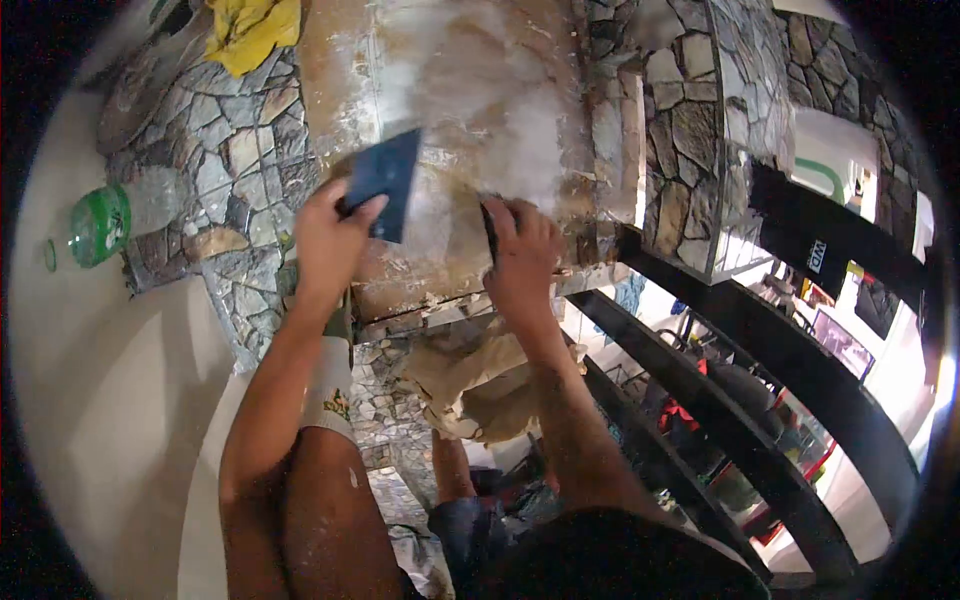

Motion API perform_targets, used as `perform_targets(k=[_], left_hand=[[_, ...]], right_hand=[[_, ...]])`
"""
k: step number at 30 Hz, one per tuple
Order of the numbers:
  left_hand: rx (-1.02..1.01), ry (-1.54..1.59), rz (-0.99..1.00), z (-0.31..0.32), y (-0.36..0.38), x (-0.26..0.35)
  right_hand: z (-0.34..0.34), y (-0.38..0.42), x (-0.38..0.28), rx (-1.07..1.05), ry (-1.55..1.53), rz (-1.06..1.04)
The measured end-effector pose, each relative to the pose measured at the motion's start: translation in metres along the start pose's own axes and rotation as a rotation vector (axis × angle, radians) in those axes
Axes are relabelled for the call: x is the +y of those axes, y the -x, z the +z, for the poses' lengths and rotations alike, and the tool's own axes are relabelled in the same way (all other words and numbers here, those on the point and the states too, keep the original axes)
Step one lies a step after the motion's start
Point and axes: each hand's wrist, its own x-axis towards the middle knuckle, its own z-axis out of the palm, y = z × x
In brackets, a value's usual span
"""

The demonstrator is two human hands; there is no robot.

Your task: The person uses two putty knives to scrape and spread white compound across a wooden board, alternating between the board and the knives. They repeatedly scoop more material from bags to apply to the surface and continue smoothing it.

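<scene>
My left hand [335, 235] grips a dark blue flat scraper [388, 185], its thumb over the face and its blade raised above the worn brown board. Right of it, my right hand [522, 245] is closed round a thin dark tool [490, 228] seen nearly edge-on. Both hands are over the near part of the board [400, 290], which has whitish, dusty patches on its surface. The two tools are apart from each other.
A green-labelled plastic bottle [120, 220] lies at the left by the stone-patterned surface [245, 150]. A yellow cloth [252, 35] is at the top left. Beige cloth [470, 385] hangs below the board. Dark slats [690, 380] and a stone-patterned pillar [690, 130] stand at the right.
</scene>
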Motion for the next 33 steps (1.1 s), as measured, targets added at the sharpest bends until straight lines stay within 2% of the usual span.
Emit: perform_targets(k=[2, 3, 5, 6, 8, 10, 13, 16, 19, 20, 23, 26, 29, 32, 33], left_hand=[[0.153, -0.062, 0.104, -0.017, 0.009, 0.000], [0.196, -0.153, 0.222, -0.019, 0.014, -0.001], [0.290, -0.337, 0.453, -0.018, 0.021, -0.012], [0.279, -0.335, 0.628, -0.015, 0.021, -0.013], [0.254, -0.328, 0.974, -0.003, 0.024, -0.008], [0.076, -0.447, 1.066, 0.004, 0.030, -0.001], [-0.123, -0.480, 1.193, 0.018, 0.040, 0.002], [-0.272, -0.509, 1.251, 0.027, 0.050, -0.005], [-0.354, -0.601, 1.253, 0.036, 0.055, -0.009], [-0.370, -0.639, 1.249, 0.039, 0.055, -0.009], [-0.387, -0.724, 1.091, 0.038, 0.038, -0.010], [-0.244, -0.567, 0.798, 0.042, 0.005, -0.009], [-0.232, -0.587, 0.355, 0.057, -0.019, 0.003], [-0.162, -0.671, 0.246, 0.075, -0.027, 0.000], [-0.159, -0.679, 0.243, 0.078, -0.028, 0.000]], right_hand=[[0.012, -0.015, -0.002, 0.050, 0.119, -0.181], [0.021, -0.012, -0.004, 0.029, 0.175, -0.172], [0.013, 0.003, -0.017, -0.031, 0.044, -0.084], [0.008, 0.014, -0.023, -0.067, -0.022, -0.045], [0.019, 0.039, -0.017, -0.191, -0.573, 0.192], [0.030, 0.057, -0.012, -0.354, -1.242, 0.484], [0.002, 0.058, -0.023, -0.261, -2.053, 0.807], [0.010, 0.063, -0.009, -0.251, -2.050, 0.883], [0.025, 0.058, 0.002, -0.192, -1.557, 0.731], [0.024, 0.059, 0.007, -0.107, -1.472, 0.720], [0.018, 0.065, 0.032, 0.166, -1.203, 0.710], [0.001, 0.079, 0.063, 0.177, -0.684, 0.722], [-0.031, 0.076, 0.054, 0.144, -0.217, 0.444], [-0.032, 0.075, 0.050, 0.108, -0.278, 0.438], [-0.031, 0.072, 0.049, 0.164, -0.231, 0.381]])
